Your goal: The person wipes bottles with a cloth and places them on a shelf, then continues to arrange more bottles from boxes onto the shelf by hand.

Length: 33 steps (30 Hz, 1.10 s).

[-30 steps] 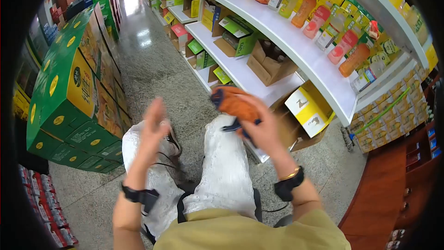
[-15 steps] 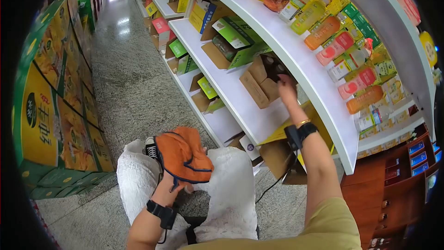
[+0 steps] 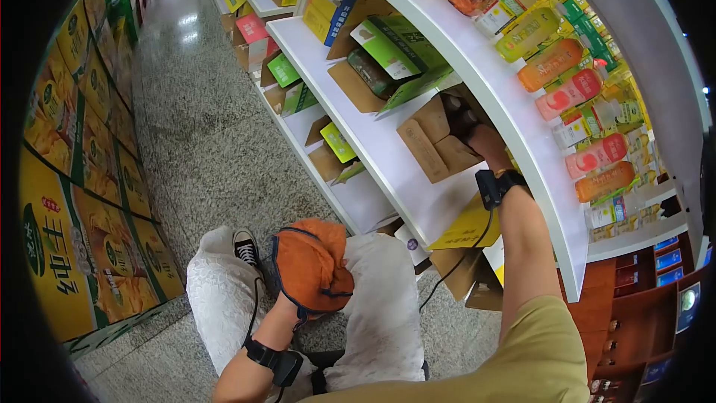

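Observation:
An orange cloth with dark blue edging is bunched over my left hand, above my knees. The cloth covers most of the fingers, which are closed round it. On the middle shelf is an open brown cardboard box with dark bottles in it. My right hand reaches into this box beside the bottles. Its fingers are hidden, so what they touch cannot be made out.
A green open carton stands farther along the same shelf. Juice bottles line the upper shelf, whose white edge curves close above my right forearm. Stacked yellow cartons rise on the left. A cable hangs from my right wrist.
My right hand has moved down and deeper into the cardboard box, and its fingers have gone out of sight. The orange cloth is still in my left hand, a little lower and bunched differently.

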{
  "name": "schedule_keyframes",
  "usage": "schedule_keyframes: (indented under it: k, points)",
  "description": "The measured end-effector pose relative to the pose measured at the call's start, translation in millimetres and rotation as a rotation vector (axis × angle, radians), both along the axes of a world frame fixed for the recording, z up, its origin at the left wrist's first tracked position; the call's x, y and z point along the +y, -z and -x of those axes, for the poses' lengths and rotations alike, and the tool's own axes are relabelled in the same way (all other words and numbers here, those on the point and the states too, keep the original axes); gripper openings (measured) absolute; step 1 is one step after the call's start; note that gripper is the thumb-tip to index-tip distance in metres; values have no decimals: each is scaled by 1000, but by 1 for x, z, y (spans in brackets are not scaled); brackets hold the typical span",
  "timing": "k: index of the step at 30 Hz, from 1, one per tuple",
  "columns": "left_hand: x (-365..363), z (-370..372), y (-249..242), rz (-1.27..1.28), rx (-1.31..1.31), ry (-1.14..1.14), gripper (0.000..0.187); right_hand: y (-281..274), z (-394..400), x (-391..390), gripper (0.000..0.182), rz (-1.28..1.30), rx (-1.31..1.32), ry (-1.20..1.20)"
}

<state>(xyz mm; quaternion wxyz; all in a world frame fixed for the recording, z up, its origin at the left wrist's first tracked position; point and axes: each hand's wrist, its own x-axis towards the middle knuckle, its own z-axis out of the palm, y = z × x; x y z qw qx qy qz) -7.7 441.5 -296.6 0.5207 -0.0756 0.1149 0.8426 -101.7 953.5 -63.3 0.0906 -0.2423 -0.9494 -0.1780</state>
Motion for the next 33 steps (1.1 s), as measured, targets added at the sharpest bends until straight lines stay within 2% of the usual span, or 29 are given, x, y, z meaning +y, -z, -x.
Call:
schedule_keyframes:
  k: [3, 6, 7, 8, 9, 10, 11, 12, 13, 14, 15, 16, 17, 19, 20, 22, 23, 25, 27, 28, 29, 30, 31, 32, 33]
  points:
    - [20, 0, 36, 280, 445, 55, 48, -9, -4, -22, 36, -86, 77, -18]
    - [46, 2, 77, 583, 957, 87, 44, -39, -14, -51, 38, -23, 105, 52]
    - [53, 8, 73, 643, 1070, 79, 43, -33, -21, -37, 38, -27, 103, 55]
    - [54, 8, 68, 641, 1071, 78, 43, -18, -30, -14, 37, 36, 388, -120]
    - [54, 13, 35, 614, 953, 14, 43, -4, -37, 6, 37, 100, 668, -300]
    - [57, 20, 11, 585, 834, -50, 44, 5, -43, 15, 37, 96, 666, -302]
    - [62, 27, 3, 580, 833, -50, 44, 13, -51, 22, 38, 41, 665, -181]
    - [66, 33, -3, 439, 781, -191, 44, 17, -59, 24, 39, -12, 663, -58]
    - [70, 39, -10, 295, 721, -333, 45, 5, -61, 4, 39, -16, 661, -61]
    - [71, 47, -16, 293, 721, -337, 45, -5, -61, -17, 40, 511, 922, 155]
    - [69, 54, -24, 250, 654, -241, 47, -13, -61, -41, 42, 1054, 1143, 382]
    - [69, 57, -28, 208, 584, -143, 49, -11, -67, -54, 42, 1052, 1139, 381]
    - [73, 56, -33, 203, 580, -145, 49, -10, -74, -63, 44, 1115, 1214, 389]
    - [79, 58, -43, 31, 262, -174, 47, -8, -85, -87, 41, 1195, 1364, 473]
    - [81, 59, -49, 29, 266, -173, 47, 0, -98, -88, 41, 1195, 1368, 471]
    - [83, 64, -65, 6, 61, -203, 44, 17, -119, -95, 37, 1443, 1359, 267]
    - [84, 67, -64, 8, 63, -205, 44, 20, -128, -100, 37, 1445, 1359, 265]
    - [89, 69, -59, -34, -21, -128, 42, 0, -139, -147, 25, 1560, 1260, 366]
    - [84, 66, -76, -34, -102, -78, 43, 3, -148, -182, 34, 1536, 1227, 283]
    - [80, 63, -91, -35, -182, -39, 43, -1, -150, -205, 35, 1472, 1144, 235]
    - [71, 59, -110, 28, -86, -12, 45, -1, -151, -223, 36, 1407, 1063, 186]
    - [78, 59, -103, 25, -76, -6, 45, 5, -155, -234, 37, 1365, 957, 70]
    - [87, 62, -93, -40, 83, -123, 44, -2, -157, -252, 34, 1323, 766, 19]
    - [95, 65, -84, -109, 243, -242, 43, 2, -160, -263, 32, 1082, 610, -131]
    - [91, 66, -93, -115, 255, -243, 43, 5, -160, -271, 32, 834, 452, -268]
